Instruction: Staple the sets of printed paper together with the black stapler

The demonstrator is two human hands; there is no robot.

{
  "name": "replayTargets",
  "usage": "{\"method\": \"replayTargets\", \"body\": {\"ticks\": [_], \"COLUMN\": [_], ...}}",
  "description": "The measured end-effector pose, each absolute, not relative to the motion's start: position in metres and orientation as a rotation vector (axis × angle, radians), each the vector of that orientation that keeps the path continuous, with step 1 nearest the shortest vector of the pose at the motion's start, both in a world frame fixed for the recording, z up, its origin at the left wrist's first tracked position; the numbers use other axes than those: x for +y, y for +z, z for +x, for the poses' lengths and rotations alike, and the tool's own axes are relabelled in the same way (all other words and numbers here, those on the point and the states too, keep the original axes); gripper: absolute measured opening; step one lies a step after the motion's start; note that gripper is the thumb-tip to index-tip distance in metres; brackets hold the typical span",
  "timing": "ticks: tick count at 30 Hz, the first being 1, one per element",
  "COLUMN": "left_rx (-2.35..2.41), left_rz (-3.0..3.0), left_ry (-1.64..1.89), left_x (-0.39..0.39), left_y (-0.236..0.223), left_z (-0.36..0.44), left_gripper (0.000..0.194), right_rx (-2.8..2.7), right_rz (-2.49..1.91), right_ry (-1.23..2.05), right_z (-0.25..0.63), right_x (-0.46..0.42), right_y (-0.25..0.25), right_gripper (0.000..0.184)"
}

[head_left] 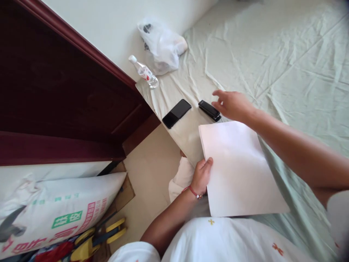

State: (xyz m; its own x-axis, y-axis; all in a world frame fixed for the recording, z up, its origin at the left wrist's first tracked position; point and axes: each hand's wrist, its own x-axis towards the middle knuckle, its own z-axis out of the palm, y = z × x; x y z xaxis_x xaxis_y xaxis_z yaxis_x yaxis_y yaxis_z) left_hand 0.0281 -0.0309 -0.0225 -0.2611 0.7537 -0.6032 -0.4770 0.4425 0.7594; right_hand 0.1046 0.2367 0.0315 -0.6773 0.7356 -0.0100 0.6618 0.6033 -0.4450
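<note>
My left hand grips the left edge of a stack of white paper sheets, thumb on top, holding it over the corner of a bed with a pale green sheet. A red string bracelet circles that wrist. My right hand reaches forward over the bed, fingers loosely spread, right at a black stapler that lies on the sheet; it touches or nearly touches the stapler's right end. A black phone lies face up to the left of the stapler.
A plastic water bottle and a white plastic bag lie near the bed's head against the white wall. A dark wooden door is at left. A printed white sack and yellow-handled tools sit on the floor below.
</note>
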Motion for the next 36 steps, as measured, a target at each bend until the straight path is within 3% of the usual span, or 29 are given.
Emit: {"method": "replayTargets", "body": {"ticks": [7,13,16,20,29,36], "left_rx": [1.407,1.543,1.528,1.439,1.397,1.358], "left_rz": [0.244,0.616,0.584,0.394,0.287,0.173], "left_ry": [1.208,1.014,1.001,1.043,1.074,1.222], "left_x": [-0.042,-0.042,-0.037,-0.033,-0.032,-0.040], "left_y": [-0.026,-0.029,-0.028,-0.026,-0.022,-0.021], "left_z": [0.023,0.027,0.028,0.028,0.027,0.022], "left_gripper": [0.063,0.065,0.066,0.067,0.069,0.063], "right_rx": [-2.498,-2.484,-2.649,-2.838,-2.577,-2.356], "right_rz": [-1.238,-1.013,-1.058,-1.265,-1.522,-1.338], "right_ry": [0.837,0.783,0.759,0.791,0.727,0.863], "right_z": [0.183,0.123,0.074,0.041,0.059,0.115], "right_x": [0.241,0.251,0.258,0.263,0.257,0.247], "right_y": [0.001,0.004,0.016,0.016,0.000,0.009], "right_gripper": [0.040,0.051,0.067,0.060,0.059,0.053]}}
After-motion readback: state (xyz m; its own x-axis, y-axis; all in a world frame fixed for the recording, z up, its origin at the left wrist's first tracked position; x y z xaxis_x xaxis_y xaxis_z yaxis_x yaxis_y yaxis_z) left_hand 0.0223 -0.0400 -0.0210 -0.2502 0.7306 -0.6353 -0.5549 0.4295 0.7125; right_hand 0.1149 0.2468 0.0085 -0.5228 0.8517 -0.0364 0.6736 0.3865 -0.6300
